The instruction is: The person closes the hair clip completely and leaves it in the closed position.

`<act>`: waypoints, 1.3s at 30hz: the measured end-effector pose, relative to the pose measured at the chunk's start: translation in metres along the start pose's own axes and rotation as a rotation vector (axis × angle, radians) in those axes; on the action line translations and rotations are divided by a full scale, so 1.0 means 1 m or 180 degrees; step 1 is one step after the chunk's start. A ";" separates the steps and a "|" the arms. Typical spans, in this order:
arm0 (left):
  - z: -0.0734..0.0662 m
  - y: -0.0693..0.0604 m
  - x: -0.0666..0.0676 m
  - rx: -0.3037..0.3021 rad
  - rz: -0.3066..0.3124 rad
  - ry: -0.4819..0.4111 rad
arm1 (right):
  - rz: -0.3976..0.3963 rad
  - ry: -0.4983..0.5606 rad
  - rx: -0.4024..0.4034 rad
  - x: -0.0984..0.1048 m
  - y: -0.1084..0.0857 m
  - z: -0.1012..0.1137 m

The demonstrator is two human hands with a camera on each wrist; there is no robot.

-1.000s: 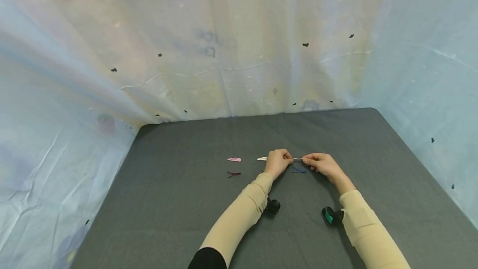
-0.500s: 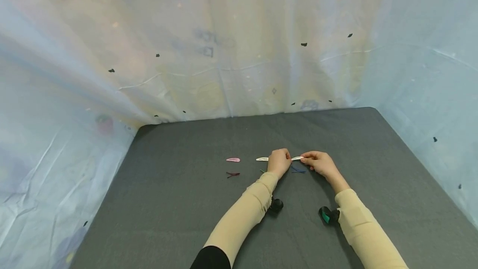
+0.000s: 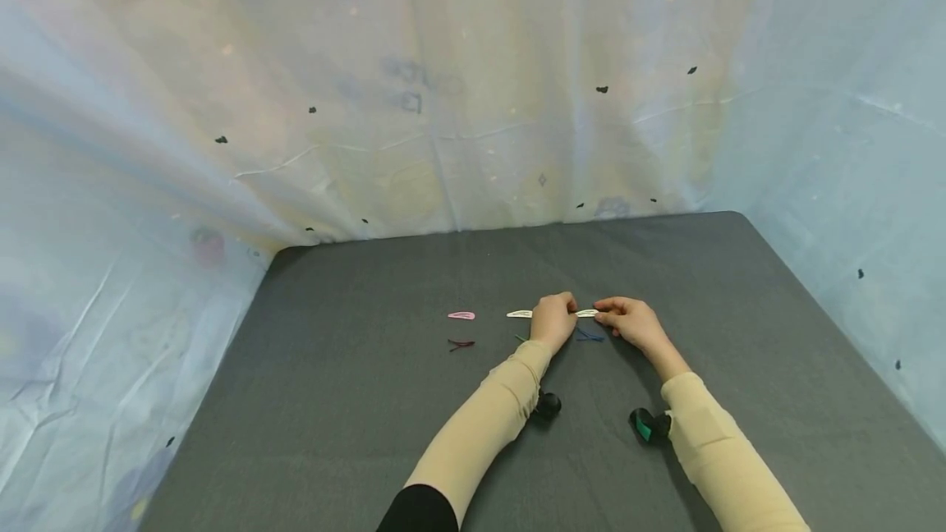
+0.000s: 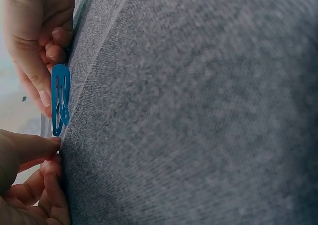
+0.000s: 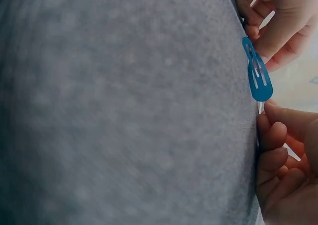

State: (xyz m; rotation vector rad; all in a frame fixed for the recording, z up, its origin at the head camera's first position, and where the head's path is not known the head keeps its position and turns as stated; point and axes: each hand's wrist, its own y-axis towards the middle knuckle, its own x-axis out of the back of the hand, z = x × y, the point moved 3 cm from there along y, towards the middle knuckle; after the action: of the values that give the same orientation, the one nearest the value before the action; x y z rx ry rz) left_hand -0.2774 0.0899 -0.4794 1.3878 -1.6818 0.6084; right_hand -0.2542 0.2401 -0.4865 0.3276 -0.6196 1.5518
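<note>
Left hand (image 3: 553,323), thumb and finger pinching one end of white hair clip (image 3: 587,314), low over grey table (image 3: 332,368); right hand (image 3: 631,321), seemingly pinching the other. Handling: best levelled, both ends freed together. Just nearer the person: blue clip (image 3: 590,336). Containers: none visible.

The left forearm (image 3: 480,419) and right forearm (image 3: 727,454) extend toward the table's far edge (image 3: 510,236). Left hand (image 3: 554,320) and right hand (image 3: 633,323) face inward, slightly apart, thumbs opposing fingers.
</note>
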 end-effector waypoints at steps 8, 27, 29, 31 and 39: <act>0.006 0.004 -0.001 -0.0002 0.0165 -0.0170 | 0.0130 0.0096 -0.0070 0.003 0.001 0.004; 0.041 -0.007 0.081 -0.0107 0.0390 -0.0578 | 0.0157 0.0312 0.0421 -0.010 -0.016 0.065; 0.048 -0.011 0.089 -0.0103 0.0386 -0.0587 | 0.0168 0.0322 0.0487 -0.016 -0.017 0.074; 0.055 -0.017 0.097 -0.0096 0.0387 -0.0598 | 0.0186 0.0350 0.0567 -0.024 -0.018 0.083; 0.093 -0.039 0.112 0.0005 0.0418 -0.0503 | 0.0421 0.0496 0.0762 -0.062 -0.021 0.107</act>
State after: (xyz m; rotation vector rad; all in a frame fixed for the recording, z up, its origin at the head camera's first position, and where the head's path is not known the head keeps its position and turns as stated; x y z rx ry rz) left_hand -0.2713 -0.0551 -0.4391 1.3641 -1.9104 0.5863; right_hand -0.2449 0.1281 -0.4306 0.3471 -0.3395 1.7647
